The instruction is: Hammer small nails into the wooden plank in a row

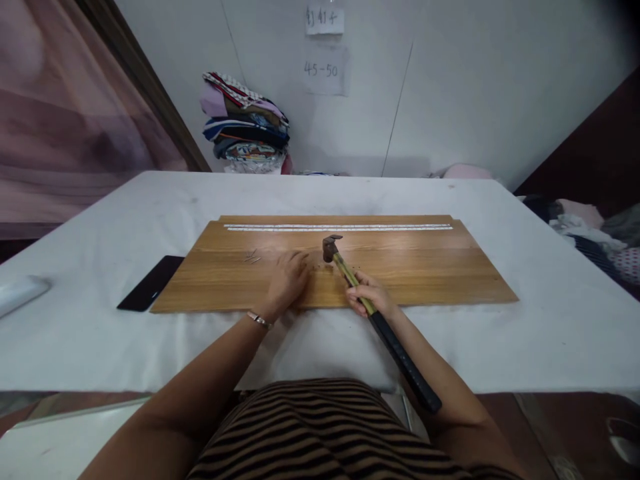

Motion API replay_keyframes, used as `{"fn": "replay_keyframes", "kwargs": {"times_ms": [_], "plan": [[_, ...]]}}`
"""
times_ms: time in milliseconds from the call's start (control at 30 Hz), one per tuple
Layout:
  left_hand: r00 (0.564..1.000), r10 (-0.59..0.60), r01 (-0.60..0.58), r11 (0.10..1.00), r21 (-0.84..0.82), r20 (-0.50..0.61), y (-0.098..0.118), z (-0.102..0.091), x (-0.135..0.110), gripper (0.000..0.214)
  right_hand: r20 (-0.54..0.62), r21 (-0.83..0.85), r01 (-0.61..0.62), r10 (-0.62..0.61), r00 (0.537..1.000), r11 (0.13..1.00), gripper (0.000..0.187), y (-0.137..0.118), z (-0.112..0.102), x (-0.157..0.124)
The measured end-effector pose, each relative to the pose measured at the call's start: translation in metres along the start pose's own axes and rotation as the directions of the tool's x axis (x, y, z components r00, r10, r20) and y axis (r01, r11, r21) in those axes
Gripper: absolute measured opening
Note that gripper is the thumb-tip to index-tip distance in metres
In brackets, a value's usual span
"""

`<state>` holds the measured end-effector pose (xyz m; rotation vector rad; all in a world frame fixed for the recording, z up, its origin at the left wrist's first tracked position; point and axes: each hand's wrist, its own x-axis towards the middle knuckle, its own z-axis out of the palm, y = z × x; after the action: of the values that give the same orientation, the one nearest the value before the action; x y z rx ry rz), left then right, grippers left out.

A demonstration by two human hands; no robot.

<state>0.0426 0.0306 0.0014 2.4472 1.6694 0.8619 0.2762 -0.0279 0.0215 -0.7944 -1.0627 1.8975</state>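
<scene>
My right hand point(369, 293) grips a claw hammer point(357, 283) partway up its yellow shaft. The rusty head is just above the wooden board point(430, 267), and the black rubber grip slants back over my right forearm. Low on the board, left of the hammer head, is my left hand point(290, 273), its fingers bent and close together. Whatever they may pinch is hidden or too small to name. Several loose nails point(253, 256) lie on the wood left of that hand. Small dark marks run in a row between my hands.
Two white ruler-like strips point(340, 228) lie along the board's far side. A black phone or tablet point(153, 283) is partly under its left edge. The white-covered table point(545, 327) carries a clear plastic roll point(23, 293) at left. Folded clothes point(247, 127) are stacked behind, against the wall.
</scene>
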Motion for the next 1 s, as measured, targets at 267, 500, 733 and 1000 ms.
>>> {"fn": "replay_keyframes", "kwargs": {"times_ms": [267,500,733,1000], "plan": [[0.968,-0.234,0.236,0.972,0.011,-0.086,-0.054,-0.030,-0.027,0.029,0.018,-0.064,-0.050,0.051,0.999,0.997,0.041,0.006,0.002,0.001],[0.913,-0.370,0.380,0.925,0.028,-0.174,-0.081,-0.051,-0.035,0.029,0.008,-0.126,-0.064,0.066,0.998,0.990,0.044,0.006,-0.001,0.000],[0.889,-0.432,0.446,0.892,0.074,-0.153,-0.096,-0.059,-0.031,0.028,-0.003,-0.097,-0.071,0.071,0.997,0.993,0.044,0.011,-0.002,0.000],[0.953,-0.302,0.287,0.919,0.270,0.014,-0.086,-0.052,-0.016,0.031,-0.028,-0.085,-0.062,0.060,0.998,0.994,0.042,0.009,-0.001,-0.001]]}}
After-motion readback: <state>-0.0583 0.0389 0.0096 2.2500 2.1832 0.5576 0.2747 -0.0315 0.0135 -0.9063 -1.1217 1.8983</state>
